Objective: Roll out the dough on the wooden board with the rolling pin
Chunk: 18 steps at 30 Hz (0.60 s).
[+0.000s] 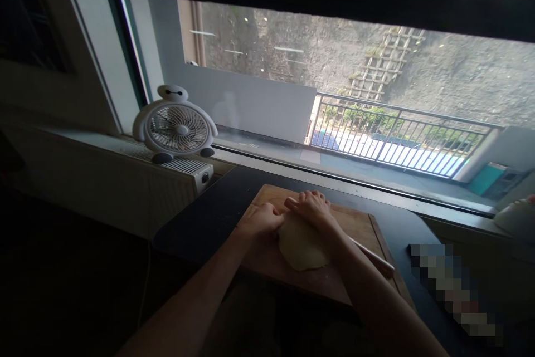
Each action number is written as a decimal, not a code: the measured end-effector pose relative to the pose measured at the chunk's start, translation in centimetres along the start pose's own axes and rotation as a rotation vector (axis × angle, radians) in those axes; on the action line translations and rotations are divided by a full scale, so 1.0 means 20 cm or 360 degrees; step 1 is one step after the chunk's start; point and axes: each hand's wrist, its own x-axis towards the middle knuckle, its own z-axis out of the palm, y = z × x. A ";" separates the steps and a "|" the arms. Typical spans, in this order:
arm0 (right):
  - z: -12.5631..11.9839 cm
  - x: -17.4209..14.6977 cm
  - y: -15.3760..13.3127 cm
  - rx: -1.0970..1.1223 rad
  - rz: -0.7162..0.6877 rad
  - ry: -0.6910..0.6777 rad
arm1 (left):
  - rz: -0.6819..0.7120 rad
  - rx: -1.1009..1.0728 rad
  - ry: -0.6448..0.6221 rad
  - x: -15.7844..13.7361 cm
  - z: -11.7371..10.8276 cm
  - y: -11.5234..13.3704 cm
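A flattened piece of pale dough (303,248) lies on a wooden board (355,220), with both hands at its far part. My left hand (263,220) is closed at the dough's left edge, its fingers curled and the thumb side against it. My right hand (311,205) rests over the far end of the dough, thumb apart from the other fingers, which lie across the top; what is beneath the palm is hidden. A slender rod-like tool (378,262) sits on the board by my right forearm, which covers part of it.
The board stands on a dark table (204,220) with rounded corners, beside a window. A white fan (179,127) with a figure-shaped frame stands on a radiator (190,167) at the left. A pixelated item (453,290) lies at the table's right side. A pale rounded object (518,216) is at far right.
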 end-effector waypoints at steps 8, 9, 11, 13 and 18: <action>0.01 0.02 0.00 -0.0065 0.0106 -0.0044 | 0.0165 -0.0063 0.0111 -0.02 0.08 -0.10; 0.01 0.02 -0.01 -0.0050 0.0126 -0.0090 | 0.0170 -0.0072 0.0094 -0.02 0.08 -0.09; 0.02 0.02 -0.01 -0.0013 0.0018 -0.0074 | 0.0180 -0.0097 0.0053 -0.02 0.08 -0.09; 0.02 0.02 -0.02 -0.0010 -0.0101 0.0018 | 0.0180 -0.0124 0.0008 -0.02 0.07 -0.07; 0.00 0.06 0.00 -0.0103 0.0182 -0.0093 | 0.0136 -0.0130 -0.0040 -0.01 0.08 -0.01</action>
